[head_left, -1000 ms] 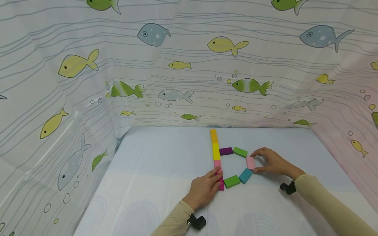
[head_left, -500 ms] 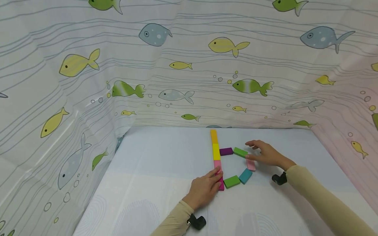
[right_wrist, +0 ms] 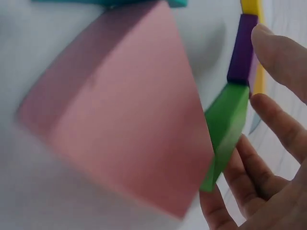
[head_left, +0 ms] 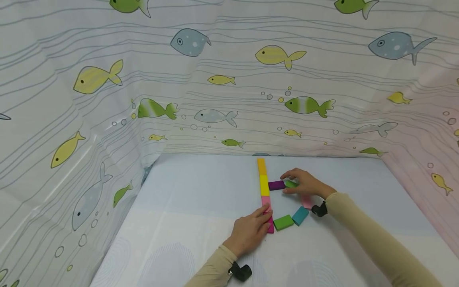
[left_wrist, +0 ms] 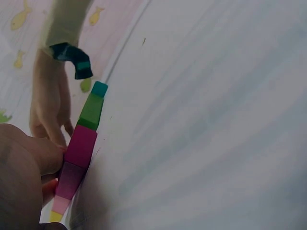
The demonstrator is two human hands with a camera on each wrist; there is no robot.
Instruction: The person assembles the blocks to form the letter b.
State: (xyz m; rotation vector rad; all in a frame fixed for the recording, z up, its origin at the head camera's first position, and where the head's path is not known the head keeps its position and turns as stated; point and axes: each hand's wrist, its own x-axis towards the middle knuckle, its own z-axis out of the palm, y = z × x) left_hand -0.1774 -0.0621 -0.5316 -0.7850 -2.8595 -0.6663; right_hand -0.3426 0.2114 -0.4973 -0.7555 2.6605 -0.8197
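In the head view, coloured blocks form a straight column with a loop on its right. My left hand [head_left: 249, 232] rests on the column's near part, its fingers touching the magenta block [head_left: 270, 230] and the pink block [head_left: 265, 199]. In the left wrist view, a finger lies against the side of the magenta block [left_wrist: 80, 146]. My right hand [head_left: 307, 185] is over the loop's far side, fingers spread near the green block [head_left: 291, 183] and the purple block [head_left: 276, 185]. The paler pink block [right_wrist: 124, 110] lies below that wrist, partly hidden in the head view.
Yellow [head_left: 264, 185] and orange [head_left: 261, 166] blocks continue the column away from me. Another green block [head_left: 283, 223] and a blue block [head_left: 300, 216] make the loop's near side. A fish-patterned curtain [head_left: 233, 95] encloses the white table [head_left: 179, 199] at the back and sides.
My right hand has left the paler pink block and moved left and away from me, to the far green and purple blocks. The left hand has stayed on the column.
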